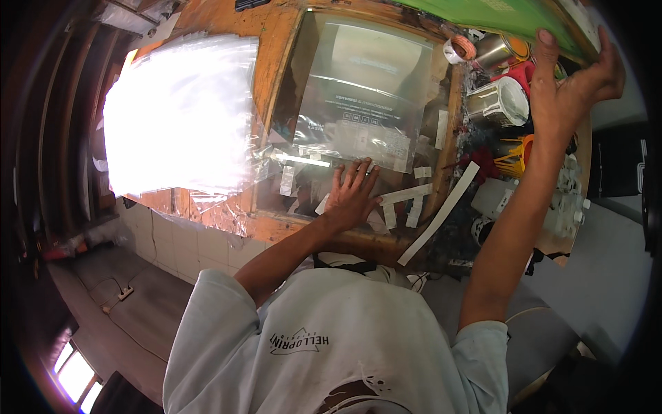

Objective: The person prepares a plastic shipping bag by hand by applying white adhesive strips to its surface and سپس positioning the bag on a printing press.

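My left hand lies flat with its fingers spread on the near part of a glass-like work surface. Just beyond its fingertips is a clear plastic sheet with small white print, set within a wooden border. Strips of pale tape are stuck around the hand. At the upper right, my right hand grips the near corner of a raised, tilted screen-printing frame with green mesh, its thumb and fingers on either side. The far part of the frame runs out of view.
A stack of glaring clear plastic bags covers the left of the bench. Along the right side stand a paint-smeared white can, a metal can and a tape roll. A long pale strip sticks out past the border.
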Tool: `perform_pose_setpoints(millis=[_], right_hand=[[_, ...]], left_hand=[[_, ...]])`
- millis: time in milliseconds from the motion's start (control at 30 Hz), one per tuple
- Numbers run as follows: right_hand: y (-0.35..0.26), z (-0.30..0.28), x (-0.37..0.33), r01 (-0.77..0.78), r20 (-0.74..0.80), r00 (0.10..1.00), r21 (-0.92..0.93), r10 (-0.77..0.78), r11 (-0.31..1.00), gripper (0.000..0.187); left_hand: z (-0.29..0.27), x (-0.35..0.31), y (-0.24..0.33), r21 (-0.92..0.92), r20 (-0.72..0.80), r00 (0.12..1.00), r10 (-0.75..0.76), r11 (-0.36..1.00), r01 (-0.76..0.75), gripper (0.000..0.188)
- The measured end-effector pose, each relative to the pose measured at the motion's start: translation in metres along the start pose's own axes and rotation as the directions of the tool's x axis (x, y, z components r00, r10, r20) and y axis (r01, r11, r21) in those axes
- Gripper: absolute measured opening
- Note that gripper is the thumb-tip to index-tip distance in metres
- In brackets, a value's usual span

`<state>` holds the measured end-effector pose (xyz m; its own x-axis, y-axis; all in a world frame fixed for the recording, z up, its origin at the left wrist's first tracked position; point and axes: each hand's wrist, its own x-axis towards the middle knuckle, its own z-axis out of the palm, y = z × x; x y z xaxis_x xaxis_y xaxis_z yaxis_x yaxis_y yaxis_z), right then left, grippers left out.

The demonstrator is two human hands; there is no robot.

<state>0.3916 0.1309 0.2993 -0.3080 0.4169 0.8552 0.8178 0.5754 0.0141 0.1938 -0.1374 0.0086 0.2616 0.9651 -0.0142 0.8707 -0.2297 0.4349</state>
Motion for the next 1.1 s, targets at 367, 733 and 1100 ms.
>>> perform_pose_setpoints(millis=[367, 733, 1100], right_hand=[[0.005, 0.005, -0.006, -0.044, -0.034, 0.998, -0.014, 0.043, 0.999, 0.085], [0.024, 0.020, -0.009, -0.153, -0.020, 0.985, 0.375, 0.173, 0.914, 0.073], [0.028, 0.023, -0.017, -0.049, -0.046, 0.998, 0.059, 0.052, 0.997, 0.074]], left_hand=[[0.000, 0.030, -0.005, -0.086, -0.171, 0.979, -0.113, 0.991, 0.100, 0.081], [0.002, 0.061, -0.011, 0.009, -0.099, 0.960, -0.262, 0.965, 0.264, 0.090], [0.009, 0.059, -0.015, -0.002, -0.138, 0.963, -0.233, 0.972, 0.235, 0.088]])
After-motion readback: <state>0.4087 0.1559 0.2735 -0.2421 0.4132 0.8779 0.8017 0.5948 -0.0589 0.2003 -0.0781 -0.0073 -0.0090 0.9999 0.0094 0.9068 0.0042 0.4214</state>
